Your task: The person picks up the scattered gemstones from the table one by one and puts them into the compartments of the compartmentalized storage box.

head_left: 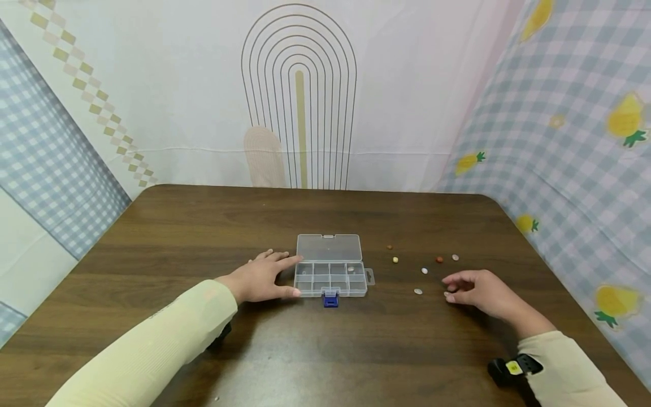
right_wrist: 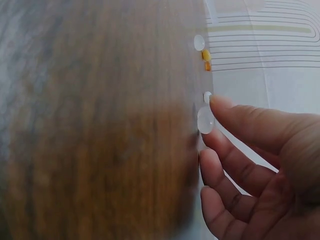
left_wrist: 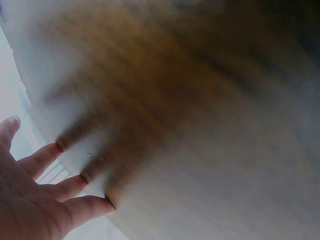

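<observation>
My right hand (head_left: 478, 291) is low over the right side of the table, its thumb and index finger pinching a small translucent oval stone (right_wrist: 205, 120). Beyond the fingers lie a white stone (head_left: 424, 271), a clear stone (head_left: 418, 291), a reddish-brown one (head_left: 439, 259) and a pale pinkish one (head_left: 455, 257). A clear plastic compartment box (head_left: 330, 278) stands mid-table with its lid (head_left: 328, 247) laid back and a blue latch (head_left: 330, 300) in front. A small clear piece (head_left: 351, 269) sits in a back compartment. My left hand (head_left: 261, 278) rests with spread fingers, thumb and index at the box's left edge.
Left of the loose stones are a yellow piece (head_left: 395, 260) and a small brown one (head_left: 390, 247). A tiny pale speck (head_left: 216, 398) lies near the front edge of the brown table (head_left: 325, 350). Patterned cloth (head_left: 407, 85) hangs behind and at both sides.
</observation>
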The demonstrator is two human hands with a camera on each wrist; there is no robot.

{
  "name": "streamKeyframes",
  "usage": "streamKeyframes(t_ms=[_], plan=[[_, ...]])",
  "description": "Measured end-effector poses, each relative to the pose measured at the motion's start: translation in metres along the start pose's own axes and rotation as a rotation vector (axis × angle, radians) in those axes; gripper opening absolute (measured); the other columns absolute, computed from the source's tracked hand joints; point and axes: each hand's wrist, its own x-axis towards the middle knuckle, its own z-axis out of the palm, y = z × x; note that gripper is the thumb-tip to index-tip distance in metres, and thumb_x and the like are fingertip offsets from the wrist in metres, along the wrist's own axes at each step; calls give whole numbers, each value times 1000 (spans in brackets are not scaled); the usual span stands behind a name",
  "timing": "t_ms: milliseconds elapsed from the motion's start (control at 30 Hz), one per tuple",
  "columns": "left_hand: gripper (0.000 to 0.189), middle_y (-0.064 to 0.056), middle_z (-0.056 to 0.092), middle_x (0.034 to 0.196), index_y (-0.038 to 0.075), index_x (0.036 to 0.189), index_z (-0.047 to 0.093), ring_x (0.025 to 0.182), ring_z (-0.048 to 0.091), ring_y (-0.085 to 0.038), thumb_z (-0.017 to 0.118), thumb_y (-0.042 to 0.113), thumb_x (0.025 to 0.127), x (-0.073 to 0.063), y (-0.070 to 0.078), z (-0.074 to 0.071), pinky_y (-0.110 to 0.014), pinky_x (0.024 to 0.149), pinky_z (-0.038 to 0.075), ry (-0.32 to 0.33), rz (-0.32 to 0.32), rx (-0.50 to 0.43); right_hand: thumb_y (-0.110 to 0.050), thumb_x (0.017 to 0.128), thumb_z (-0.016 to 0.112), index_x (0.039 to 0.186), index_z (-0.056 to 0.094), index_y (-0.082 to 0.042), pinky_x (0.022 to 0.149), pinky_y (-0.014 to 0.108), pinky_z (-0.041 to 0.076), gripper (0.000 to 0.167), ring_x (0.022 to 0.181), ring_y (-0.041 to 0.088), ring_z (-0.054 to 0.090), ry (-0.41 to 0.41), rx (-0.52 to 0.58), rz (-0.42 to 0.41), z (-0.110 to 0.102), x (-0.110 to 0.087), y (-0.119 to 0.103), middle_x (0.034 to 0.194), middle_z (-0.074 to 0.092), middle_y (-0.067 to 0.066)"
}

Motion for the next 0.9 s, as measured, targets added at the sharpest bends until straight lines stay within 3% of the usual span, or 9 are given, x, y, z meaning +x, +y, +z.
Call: streamKeyframes(t_ms=[467, 900], plan=[[81, -12, 30, 156, 34, 152, 31, 143, 16, -47, 56, 69, 84, 1, -3, 2, -72, 103, 21, 16, 12, 10, -14, 82, 76, 104, 72, -2, 71, 34, 47, 26, 81, 15, 58, -4, -50, 10, 1, 3, -2, 88, 67, -1], [82, -11, 29, 156, 35, 153, 29, 144, 15, -45, 56, 70, 83, 0, 0, 1, -71, 104, 22, 8, 2, 14, -13, 85, 73, 102, 74, -5, 73, 36, 48, 19, 83, 15, 59, 6, -102, 12, 2, 3, -6, 90, 68, -1]])
